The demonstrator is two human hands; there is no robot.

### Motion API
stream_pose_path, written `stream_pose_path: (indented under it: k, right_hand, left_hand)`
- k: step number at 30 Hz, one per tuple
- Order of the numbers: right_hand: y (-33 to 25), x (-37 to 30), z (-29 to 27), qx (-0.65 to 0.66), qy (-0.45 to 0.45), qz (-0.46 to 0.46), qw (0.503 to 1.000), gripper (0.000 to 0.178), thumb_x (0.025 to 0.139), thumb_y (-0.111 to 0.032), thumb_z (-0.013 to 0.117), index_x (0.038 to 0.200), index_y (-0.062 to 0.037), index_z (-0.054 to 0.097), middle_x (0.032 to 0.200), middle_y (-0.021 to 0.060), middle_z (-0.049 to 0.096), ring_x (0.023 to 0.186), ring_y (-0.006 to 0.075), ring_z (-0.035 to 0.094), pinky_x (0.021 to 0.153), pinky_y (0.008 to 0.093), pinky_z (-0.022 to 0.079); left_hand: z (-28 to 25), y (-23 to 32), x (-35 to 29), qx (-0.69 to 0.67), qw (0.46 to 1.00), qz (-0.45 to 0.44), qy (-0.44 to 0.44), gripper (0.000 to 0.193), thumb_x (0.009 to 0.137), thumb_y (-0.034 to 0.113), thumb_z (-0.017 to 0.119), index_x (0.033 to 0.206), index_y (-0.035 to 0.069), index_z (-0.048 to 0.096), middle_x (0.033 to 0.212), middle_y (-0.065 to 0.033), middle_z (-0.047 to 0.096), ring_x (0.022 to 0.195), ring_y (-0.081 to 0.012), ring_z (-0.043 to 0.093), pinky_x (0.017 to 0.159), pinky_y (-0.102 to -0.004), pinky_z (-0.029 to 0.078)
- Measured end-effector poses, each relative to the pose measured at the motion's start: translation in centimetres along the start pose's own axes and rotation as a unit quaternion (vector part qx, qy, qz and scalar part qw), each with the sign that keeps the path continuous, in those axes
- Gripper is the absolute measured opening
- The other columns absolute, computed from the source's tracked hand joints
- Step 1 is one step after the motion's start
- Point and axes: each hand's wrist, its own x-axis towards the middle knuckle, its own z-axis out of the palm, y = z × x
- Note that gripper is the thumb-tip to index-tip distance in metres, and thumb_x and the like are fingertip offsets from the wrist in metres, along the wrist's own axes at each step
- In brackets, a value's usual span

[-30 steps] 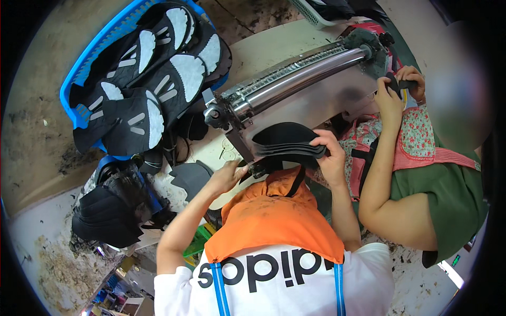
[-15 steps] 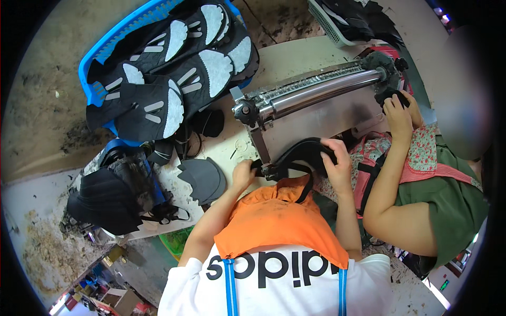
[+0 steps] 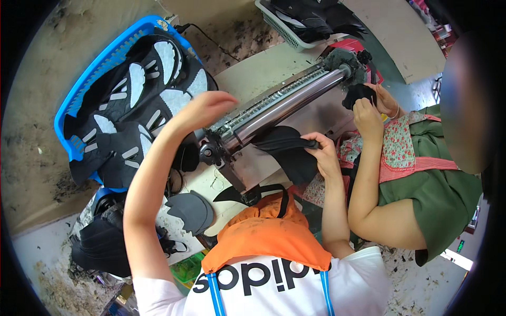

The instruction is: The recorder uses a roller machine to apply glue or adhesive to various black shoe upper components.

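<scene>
My right hand pinches the edge of a black fabric piece, thumb on one side and fingers on the other. The piece spreads leftward over the front plate of a machine with a long shiny metal roller. My left hand is raised over the roller's left end, beside the blue basket. Its fingers stretch out to the right, slightly blurred, with nothing visible in them. Black cut pieces with white scalloped patches and pale strips fill the basket. A black strap-like strip lies by the machine's near corner.
Grey saw-edged pieces lie on the table left of my orange apron. A black stack sits farther left. At right, a co-worker's hands hold a black item. A pale basket of black pieces stands at the back.
My left hand has left the table beside the machine and risen up toward the basket and roller. My right hand has shifted, lifting the black piece's edge. The whole view has turned somewhat.
</scene>
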Motion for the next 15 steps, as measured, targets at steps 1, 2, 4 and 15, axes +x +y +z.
stream_pose_path:
  k: [1,2,4,15]
  right_hand:
    - [-0.1,0.5,0.2,0.008,-0.007,0.007,1.0,0.027,0.074,0.011,0.057,0.1,0.0024,0.061,0.097,0.0081,0.063,0.095,0.0147,0.058,0.089,0.0259,0.044]
    - [-0.8,0.5,0.6,0.007,-0.011,0.004,1.0,0.027,0.074,0.011,0.057,0.1,0.0024,0.061,0.097,0.0081,0.063,0.095,0.0147,0.058,0.089,0.0259,0.044]
    - [-2.1,-1.2,1.2,-0.065,-0.01,-0.08,0.995,0.025,0.078,0.008,0.056,0.102,0.002,0.061,0.102,0.0078,0.062,0.097,0.0142,0.058,0.089,0.0255,0.043]
    - [-1.1,-2.4,1.4,-0.315,0.03,-0.161,0.935,0.036,0.072,0.012,0.054,0.103,-0.0037,0.064,0.095,0.011,0.061,0.089,0.0251,0.061,0.078,0.0297,0.046]
  left_hand:
    - [1.3,-1.3,3.2,0.024,0.994,0.045,-0.102,0.031,0.091,0.022,0.051,0.112,0.001,0.06,0.107,-0.0149,0.063,0.101,-0.0216,0.057,0.087,-0.0303,0.044]
    - [3.1,-3.2,5.5,0.015,0.99,0.013,-0.143,0.035,0.09,0.025,0.052,0.113,0.0,0.059,0.109,-0.0167,0.062,0.101,-0.0238,0.057,0.088,-0.032,0.044]
    - [5.2,-4.5,8.8,0.149,0.971,-0.041,-0.183,0.041,0.086,0.031,0.058,0.108,-0.003,0.057,0.101,-0.0154,0.062,0.096,-0.0234,0.056,0.085,-0.033,0.044]
    - [-4.7,-2.2,9.5,0.217,0.948,0.092,0.212,0.029,0.074,-0.006,0.052,0.099,0.009,0.052,0.089,-0.0111,0.061,0.078,-0.0284,0.06,0.069,-0.0353,0.048]
